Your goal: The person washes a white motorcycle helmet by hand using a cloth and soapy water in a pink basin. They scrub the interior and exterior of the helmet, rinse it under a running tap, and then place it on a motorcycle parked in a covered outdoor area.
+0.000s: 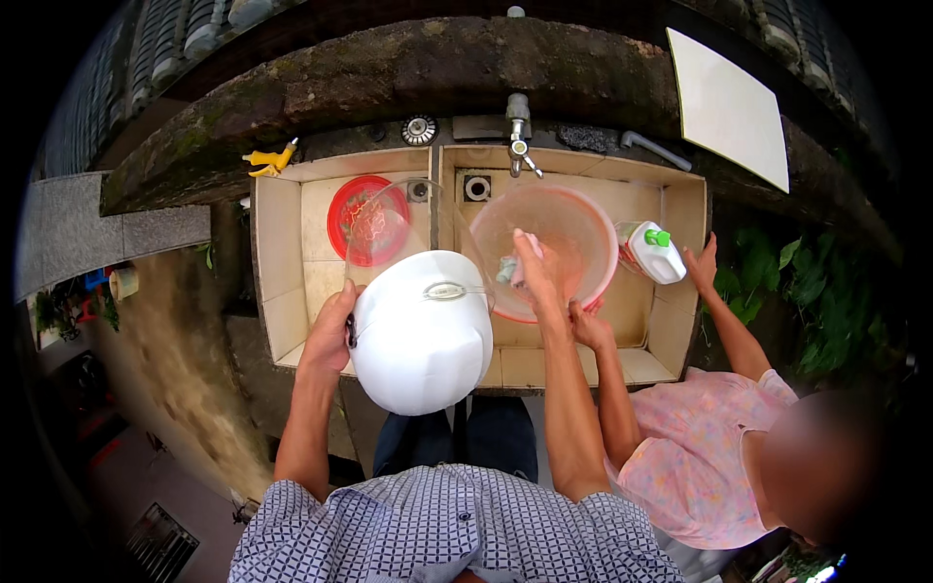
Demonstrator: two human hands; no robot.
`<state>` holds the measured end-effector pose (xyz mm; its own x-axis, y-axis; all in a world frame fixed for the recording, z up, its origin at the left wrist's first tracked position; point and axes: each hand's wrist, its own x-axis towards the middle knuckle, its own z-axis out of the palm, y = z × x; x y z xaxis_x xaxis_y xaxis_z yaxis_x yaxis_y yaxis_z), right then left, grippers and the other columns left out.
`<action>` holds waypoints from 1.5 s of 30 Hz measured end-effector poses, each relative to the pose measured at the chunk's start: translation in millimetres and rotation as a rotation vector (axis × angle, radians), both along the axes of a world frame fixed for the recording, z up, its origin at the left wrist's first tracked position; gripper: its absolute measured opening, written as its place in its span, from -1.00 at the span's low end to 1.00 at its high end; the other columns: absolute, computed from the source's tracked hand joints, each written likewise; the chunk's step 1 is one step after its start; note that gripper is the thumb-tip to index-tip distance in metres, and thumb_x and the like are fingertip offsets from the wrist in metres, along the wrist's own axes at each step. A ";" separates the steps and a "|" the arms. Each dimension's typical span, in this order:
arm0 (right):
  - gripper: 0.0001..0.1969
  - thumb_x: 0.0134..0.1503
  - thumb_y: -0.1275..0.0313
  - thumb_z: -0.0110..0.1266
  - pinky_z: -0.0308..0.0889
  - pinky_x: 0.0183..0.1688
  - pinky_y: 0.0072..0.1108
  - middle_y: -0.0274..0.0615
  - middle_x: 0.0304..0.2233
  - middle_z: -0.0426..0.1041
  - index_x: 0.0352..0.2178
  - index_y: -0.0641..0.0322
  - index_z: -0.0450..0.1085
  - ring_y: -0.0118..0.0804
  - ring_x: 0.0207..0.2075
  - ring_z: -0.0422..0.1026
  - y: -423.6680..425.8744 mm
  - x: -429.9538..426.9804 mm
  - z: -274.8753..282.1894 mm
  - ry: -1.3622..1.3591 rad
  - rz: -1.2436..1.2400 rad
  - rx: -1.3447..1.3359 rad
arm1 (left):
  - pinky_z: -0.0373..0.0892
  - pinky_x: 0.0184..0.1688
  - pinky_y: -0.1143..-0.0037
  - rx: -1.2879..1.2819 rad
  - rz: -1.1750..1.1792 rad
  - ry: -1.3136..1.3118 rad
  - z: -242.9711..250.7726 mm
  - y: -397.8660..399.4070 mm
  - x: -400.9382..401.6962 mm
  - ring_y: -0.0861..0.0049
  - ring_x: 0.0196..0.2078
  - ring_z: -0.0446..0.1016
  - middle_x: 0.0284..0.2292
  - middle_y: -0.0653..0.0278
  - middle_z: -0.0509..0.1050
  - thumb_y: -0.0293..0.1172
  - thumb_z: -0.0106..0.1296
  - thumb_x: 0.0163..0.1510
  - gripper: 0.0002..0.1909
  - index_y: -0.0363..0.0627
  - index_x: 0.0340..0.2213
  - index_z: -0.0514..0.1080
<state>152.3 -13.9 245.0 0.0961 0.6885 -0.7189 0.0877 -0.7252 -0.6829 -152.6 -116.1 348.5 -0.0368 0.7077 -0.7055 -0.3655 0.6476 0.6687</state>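
A white helmet [426, 342] with a clear visor [393, 226] raised from its front is held over the near edge of the sink. My left hand [332, 331] grips its left rim beside a dark fitting. Over a translucent pinkish plastic basin [583, 233], my right hand [539, 273] clutches a crumpled pink and pale green cloth [508, 271]. The basin stands in the right compartment of a tiled double sink [645, 313], under a metal tap [518, 142]. Water in the basin is hard to make out.
A co-worker's hand [589, 324] touches the basin's near rim; their other hand [702, 264] rests by the sink's right edge. A white jug with a green cap [651, 251], a red plastic basin [364, 218], a yellow spray nozzle [273, 159] and a white board [732, 109] are around.
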 end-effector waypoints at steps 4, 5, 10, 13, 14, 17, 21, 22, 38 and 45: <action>-0.59 0.07 0.16 0.22 0.36 -0.49 -0.50 -0.08 -0.51 0.53 -0.30 0.40 0.50 -0.36 -0.58 0.48 17.5 24.4 26.1 -0.047 -0.095 0.267 | 0.47 -0.13 0.51 -0.039 -0.007 -0.082 -13.4 -8.6 2.8 0.57 -0.21 0.54 -0.22 0.18 0.57 0.06 -0.21 0.33 -0.41 -0.33 -0.08 0.45; -0.59 0.07 0.18 0.20 0.39 -0.42 -0.47 -0.04 -0.47 0.55 -0.27 0.40 0.50 -0.32 -0.52 0.52 30.3 29.9 27.8 -0.206 -0.040 0.420 | 0.47 -0.13 0.51 -0.052 0.031 -0.105 -12.5 -6.7 6.2 0.58 -0.21 0.54 -0.22 0.18 0.57 0.06 -0.21 0.33 -0.41 -0.32 -0.09 0.46; -0.55 0.02 0.19 0.22 0.41 -0.24 -0.39 0.01 -0.37 0.58 -0.18 0.37 0.50 -0.18 -0.36 0.55 81.6 53.6 27.9 -0.475 0.119 0.613 | 0.48 -0.13 0.49 -0.091 0.126 -0.224 -13.2 8.8 30.9 0.59 -0.22 0.55 -0.21 0.18 0.57 0.08 -0.22 0.33 -0.42 -0.27 -0.10 0.47; -0.50 -0.02 0.16 0.26 0.41 -0.21 -0.38 0.04 -0.34 0.59 -0.16 0.37 0.50 -0.13 -0.30 0.56 105.9 49.8 27.9 -0.456 0.170 0.601 | 0.48 -0.15 0.51 -0.074 0.138 -0.262 -23.9 7.6 27.4 0.60 -0.22 0.55 -0.23 0.20 0.58 0.09 -0.21 0.32 -0.42 -0.25 -0.09 0.47; -0.47 -0.05 0.13 0.28 0.41 -0.21 -0.38 0.06 -0.33 0.59 -0.15 0.37 0.50 -0.10 -0.29 0.57 109.9 48.6 34.1 -0.369 0.162 0.517 | 0.48 -0.16 0.52 -0.081 0.110 -0.235 -23.3 7.9 27.7 0.62 -0.24 0.54 -0.25 0.22 0.58 0.09 -0.20 0.31 -0.42 -0.25 -0.09 0.47; -0.44 -0.10 0.09 0.32 0.40 -0.18 -0.33 0.07 -0.30 0.58 -0.17 0.32 0.51 -0.03 -0.24 0.56 108.0 20.2 79.9 -0.445 0.325 0.446 | 0.47 -0.10 0.50 -0.066 0.023 -0.201 -26.3 18.6 18.6 0.59 -0.18 0.53 -0.16 0.21 0.55 0.07 -0.22 0.33 -0.42 -0.24 0.00 0.41; -0.45 -0.14 0.08 0.35 0.40 -0.17 -0.31 0.05 -0.30 0.59 -0.20 0.27 0.52 0.01 -0.22 0.55 114.8 22.6 67.3 -0.671 0.515 0.492 | 0.44 -0.27 0.58 -0.038 -0.086 -0.180 -12.3 22.6 26.7 0.71 -0.32 0.49 -0.31 0.31 0.56 0.05 -0.13 0.30 -0.46 -0.27 -0.11 0.46; -0.47 -0.15 0.08 0.35 0.39 -0.18 -0.31 0.03 -0.31 0.59 -0.21 0.24 0.53 0.01 -0.23 0.55 116.0 22.4 63.7 -0.639 0.469 0.491 | 0.44 -0.27 0.58 -0.038 -0.087 -0.178 -9.9 24.4 24.2 0.71 -0.32 0.49 -0.31 0.31 0.56 0.05 -0.13 0.30 -0.46 -0.27 -0.11 0.46; -0.59 -0.02 0.32 0.19 0.42 -0.29 -0.44 -0.10 -0.42 0.57 -0.16 0.39 0.46 -0.26 -0.40 0.52 100.6 51.5 20.8 -0.279 0.355 0.318 | 0.42 -0.34 0.15 0.449 -1.380 1.170 40.7 81.1 73.8 -0.01 -0.42 0.55 -0.53 -0.06 0.54 -0.32 0.11 -0.06 -0.72 -0.25 -0.32 0.48; -0.58 -0.05 0.29 0.29 0.34 -0.45 -0.59 -0.28 -0.49 0.51 -0.18 0.32 0.47 -0.50 -0.50 0.43 101.4 48.5 32.4 -0.214 0.367 0.611 | 0.43 -0.53 0.28 0.702 -1.366 1.431 8.7 93.5 97.2 0.18 -0.50 0.59 -0.58 0.01 0.54 -0.52 0.03 -0.09 -0.84 -0.28 -0.40 0.47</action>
